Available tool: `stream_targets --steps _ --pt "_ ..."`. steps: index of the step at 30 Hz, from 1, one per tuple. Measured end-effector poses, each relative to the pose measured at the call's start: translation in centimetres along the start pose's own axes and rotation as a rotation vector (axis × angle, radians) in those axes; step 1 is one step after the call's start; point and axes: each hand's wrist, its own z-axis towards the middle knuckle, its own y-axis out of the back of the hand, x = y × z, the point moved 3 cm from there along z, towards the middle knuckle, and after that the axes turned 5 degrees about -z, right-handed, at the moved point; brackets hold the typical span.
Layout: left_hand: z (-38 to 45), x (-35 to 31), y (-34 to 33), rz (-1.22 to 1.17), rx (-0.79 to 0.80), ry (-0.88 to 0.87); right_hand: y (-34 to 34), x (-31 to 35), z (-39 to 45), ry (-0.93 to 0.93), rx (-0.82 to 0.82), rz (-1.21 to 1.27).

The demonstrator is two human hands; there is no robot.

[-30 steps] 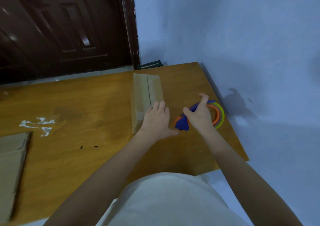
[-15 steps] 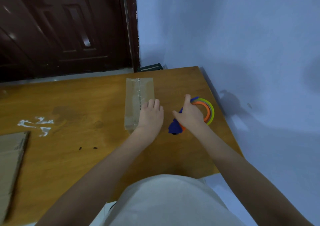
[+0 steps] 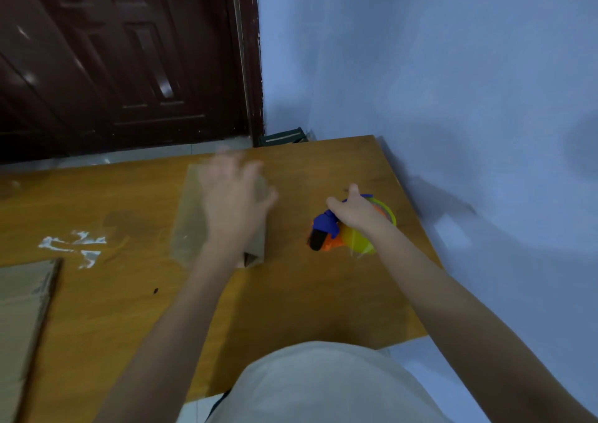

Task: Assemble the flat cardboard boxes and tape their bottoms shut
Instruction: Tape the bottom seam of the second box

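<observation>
A long brown cardboard box (image 3: 189, 225) lies flat in the middle of the smooth wooden table (image 3: 136, 296). The left hand (image 3: 234, 202) was pressing its near end; now it is blurry, farther up the box, fingers spread. The right hand (image 3: 357, 210) grips a blue, orange and yellow tape dispenser (image 3: 336, 234), just right of the box.

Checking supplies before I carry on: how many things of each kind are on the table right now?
Assembled cardboard box: 1
Flat cardboard stack: 1
Tape dispenser: 1
Total: 3
</observation>
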Motion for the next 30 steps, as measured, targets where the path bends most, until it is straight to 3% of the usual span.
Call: stream_targets --steps 2,3,5,13,15,16,18,19,21,25,30 --pt "0.4 5.1 0.1 0.087 0.154 0.390 -0.1 0.1 0.0 -0.015 0.021 0.027" --pt "-0.1 7.1 -0.7 0.071 0.297 0.483 -0.2 0.1 0.1 -0.016 0.028 0.034" --pt "-1.8 9.1 -3.2 0.158 0.474 0.446 -0.5 0.2 0.4 -0.019 0.037 0.060" --pt "-3.8 5.6 -4.9 0.255 0.383 0.380 -1.5 0.8 1.3 -0.067 0.068 0.107" --pt "-4.4 3.3 -4.6 0.050 0.249 0.282 -1.6 0.7 1.2 -0.081 0.070 0.106" --pt "-4.7 1.9 -4.6 -0.166 0.222 0.214 -1.6 0.6 1.2 -0.085 0.069 0.107" --pt "-5.4 -1.4 -5.1 -0.601 0.328 0.097 -1.6 0.3 1.3 -0.095 0.059 0.105" --pt "-5.8 -2.9 -5.6 -0.706 0.422 0.064 -1.6 0.3 1.1 -0.101 0.056 0.099" --pt "-6.0 -4.4 -6.7 -0.765 0.511 0.032 -1.6 0.2 0.9 -0.108 0.049 0.074" --pt "-5.4 -5.1 -7.6 -0.764 0.516 -0.036 -1.5 -0.7 0.9 -0.131 0.034 0.055" --pt "-3.2 -5.1 -7.4 -0.817 0.615 0.006 -0.6 -1.8 0.4 -0.086 0.107 0.099"
